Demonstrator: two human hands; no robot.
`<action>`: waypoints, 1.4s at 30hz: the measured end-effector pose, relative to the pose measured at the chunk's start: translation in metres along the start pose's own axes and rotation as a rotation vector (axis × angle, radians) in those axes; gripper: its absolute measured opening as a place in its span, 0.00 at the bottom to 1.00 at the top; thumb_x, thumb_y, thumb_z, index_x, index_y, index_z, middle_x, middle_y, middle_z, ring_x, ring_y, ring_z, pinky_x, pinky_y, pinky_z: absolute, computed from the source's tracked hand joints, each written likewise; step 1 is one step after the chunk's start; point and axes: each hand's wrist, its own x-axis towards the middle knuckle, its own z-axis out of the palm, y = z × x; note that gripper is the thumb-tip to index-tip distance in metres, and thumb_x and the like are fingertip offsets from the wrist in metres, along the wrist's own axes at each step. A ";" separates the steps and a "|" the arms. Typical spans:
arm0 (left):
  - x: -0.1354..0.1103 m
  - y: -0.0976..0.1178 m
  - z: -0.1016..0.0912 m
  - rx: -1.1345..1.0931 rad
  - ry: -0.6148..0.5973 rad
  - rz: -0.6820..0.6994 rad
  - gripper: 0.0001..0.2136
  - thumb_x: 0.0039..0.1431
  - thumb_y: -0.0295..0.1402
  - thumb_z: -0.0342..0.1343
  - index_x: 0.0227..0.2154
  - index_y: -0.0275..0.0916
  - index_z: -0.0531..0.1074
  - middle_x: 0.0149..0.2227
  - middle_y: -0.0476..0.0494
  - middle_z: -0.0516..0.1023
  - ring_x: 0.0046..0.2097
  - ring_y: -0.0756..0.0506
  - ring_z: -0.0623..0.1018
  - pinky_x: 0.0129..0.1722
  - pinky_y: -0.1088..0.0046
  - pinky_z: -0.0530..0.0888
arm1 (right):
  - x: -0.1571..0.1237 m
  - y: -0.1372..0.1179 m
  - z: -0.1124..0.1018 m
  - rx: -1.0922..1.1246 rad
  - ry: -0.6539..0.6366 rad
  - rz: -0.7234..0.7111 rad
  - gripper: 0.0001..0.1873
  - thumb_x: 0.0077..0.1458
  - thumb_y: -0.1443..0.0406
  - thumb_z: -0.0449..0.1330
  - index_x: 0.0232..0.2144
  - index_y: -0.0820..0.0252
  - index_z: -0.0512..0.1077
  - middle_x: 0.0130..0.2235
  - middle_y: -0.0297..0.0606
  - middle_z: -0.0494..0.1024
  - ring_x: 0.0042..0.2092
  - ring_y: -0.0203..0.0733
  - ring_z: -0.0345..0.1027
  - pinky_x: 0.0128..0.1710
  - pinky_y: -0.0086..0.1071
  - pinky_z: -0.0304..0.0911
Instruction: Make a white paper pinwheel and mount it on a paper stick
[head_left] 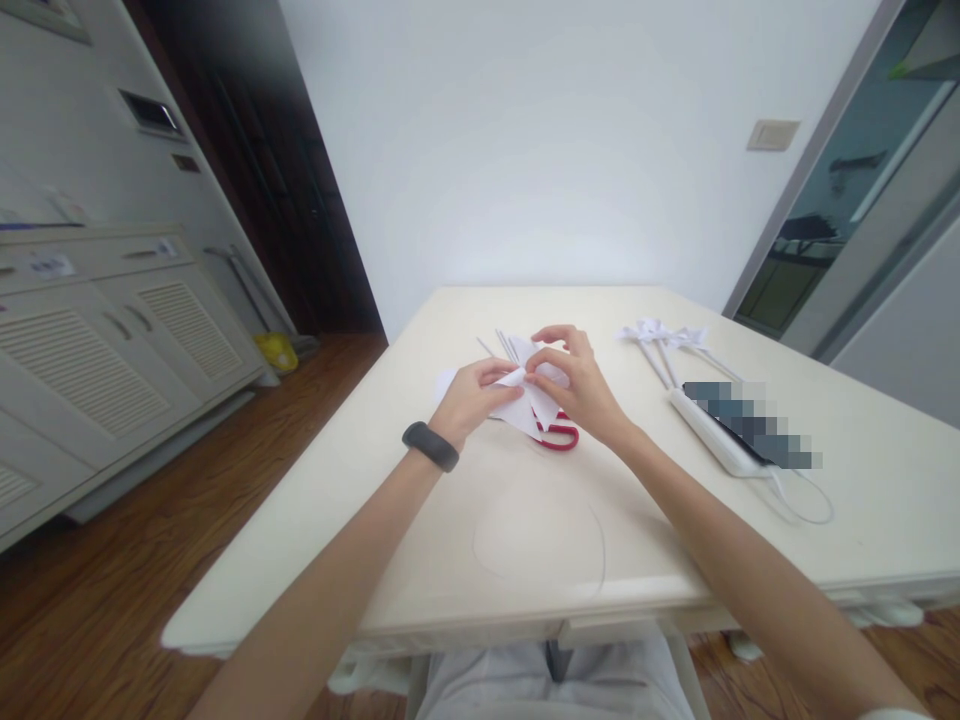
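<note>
Between my two hands is a piece of white paper (529, 412), cut and folded into pointed flaps. My left hand (480, 392) pinches its left side between thumb and fingers. From the right, my right hand (574, 385) pinches the paper near its middle with thumb and index finger, its other fingers curled above. Red-handled scissors (564, 438) lie on the table just below the paper, their blades hidden under it. Behind the paper are several thin white sticks (507, 345). More white paper (444, 382) shows beside my left hand.
White paper pinwheel-like shapes on sticks (660, 335) lie at the right of the cream table (315, 520). Nearer stands a white power bank-like block (712, 435) with a pixelated dark device and a cable (814, 520). The wall (555, 150) rises behind the table.
</note>
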 end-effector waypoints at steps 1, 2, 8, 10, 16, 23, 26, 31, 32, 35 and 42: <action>0.000 0.000 0.000 -0.002 0.002 -0.001 0.13 0.45 0.30 0.59 0.37 0.36 0.72 0.41 0.41 0.76 0.43 0.43 0.75 0.39 0.70 0.70 | 0.000 0.000 0.000 0.000 0.001 0.000 0.02 0.53 0.67 0.57 0.30 0.55 0.70 0.48 0.38 0.64 0.52 0.44 0.56 0.51 0.41 0.52; 0.000 0.000 0.000 -0.004 0.003 -0.001 0.13 0.45 0.30 0.59 0.37 0.37 0.72 0.40 0.42 0.76 0.43 0.43 0.75 0.39 0.70 0.70 | 0.000 0.000 0.000 0.000 0.001 0.001 0.02 0.53 0.67 0.57 0.30 0.55 0.70 0.48 0.38 0.64 0.52 0.45 0.56 0.51 0.41 0.52; 0.000 0.000 0.000 -0.009 0.021 -0.014 0.14 0.44 0.31 0.60 0.37 0.37 0.72 0.40 0.42 0.76 0.41 0.43 0.75 0.38 0.68 0.71 | 0.000 -0.001 0.000 0.005 -0.003 0.005 0.03 0.53 0.67 0.57 0.30 0.53 0.70 0.48 0.38 0.64 0.52 0.46 0.55 0.51 0.42 0.52; 0.000 0.000 0.001 -0.010 0.027 -0.016 0.14 0.44 0.31 0.60 0.37 0.37 0.72 0.40 0.42 0.76 0.41 0.43 0.75 0.38 0.68 0.71 | 0.000 -0.002 -0.001 0.007 -0.005 0.009 0.03 0.53 0.67 0.57 0.30 0.53 0.70 0.48 0.38 0.64 0.52 0.46 0.56 0.51 0.43 0.52; -0.001 0.003 0.002 -0.028 0.021 -0.006 0.12 0.44 0.30 0.59 0.35 0.36 0.72 0.39 0.42 0.77 0.42 0.43 0.75 0.39 0.69 0.70 | -0.001 -0.003 -0.001 0.010 -0.002 0.019 0.02 0.53 0.66 0.57 0.31 0.54 0.70 0.48 0.39 0.64 0.52 0.46 0.56 0.50 0.43 0.52; 0.003 0.000 -0.010 -0.067 0.105 -0.019 0.14 0.42 0.32 0.61 0.35 0.36 0.72 0.37 0.43 0.77 0.36 0.45 0.75 0.34 0.71 0.70 | -0.001 -0.002 -0.003 -0.012 0.047 0.024 0.07 0.54 0.65 0.56 0.37 0.55 0.67 0.50 0.42 0.62 0.52 0.47 0.55 0.51 0.43 0.52; 0.006 -0.001 -0.017 -0.104 0.135 -0.019 0.15 0.43 0.34 0.61 0.37 0.36 0.72 0.38 0.43 0.76 0.36 0.45 0.75 0.34 0.72 0.70 | -0.001 0.000 -0.005 -0.029 0.057 -0.003 0.06 0.54 0.66 0.55 0.36 0.54 0.67 0.51 0.41 0.61 0.53 0.49 0.53 0.51 0.45 0.50; 0.007 0.002 -0.022 -0.166 0.184 -0.032 0.18 0.42 0.34 0.61 0.39 0.35 0.72 0.36 0.43 0.76 0.35 0.46 0.75 0.34 0.72 0.70 | -0.004 -0.003 -0.004 -0.037 0.015 -0.071 0.06 0.54 0.66 0.55 0.34 0.52 0.69 0.52 0.38 0.62 0.54 0.49 0.52 0.54 0.46 0.45; 0.007 0.002 -0.022 -0.178 0.188 -0.034 0.18 0.42 0.33 0.61 0.39 0.35 0.71 0.36 0.43 0.76 0.35 0.46 0.75 0.34 0.72 0.70 | -0.004 -0.004 -0.003 -0.032 0.011 -0.074 0.06 0.54 0.66 0.55 0.34 0.52 0.70 0.53 0.38 0.61 0.55 0.49 0.51 0.54 0.46 0.45; 0.007 0.004 -0.021 -0.206 0.187 -0.034 0.19 0.43 0.33 0.60 0.41 0.34 0.71 0.37 0.42 0.76 0.36 0.46 0.75 0.35 0.71 0.70 | -0.004 -0.006 -0.002 0.002 0.024 -0.048 0.06 0.53 0.66 0.56 0.35 0.51 0.70 0.57 0.37 0.57 0.58 0.50 0.46 0.55 0.47 0.43; 0.008 -0.002 -0.018 -0.215 0.233 0.008 0.19 0.44 0.34 0.60 0.41 0.35 0.70 0.40 0.41 0.75 0.38 0.46 0.75 0.37 0.71 0.71 | -0.005 0.001 0.014 0.203 0.069 0.206 0.08 0.54 0.60 0.55 0.34 0.57 0.64 0.51 0.45 0.61 0.54 0.45 0.55 0.47 0.40 0.58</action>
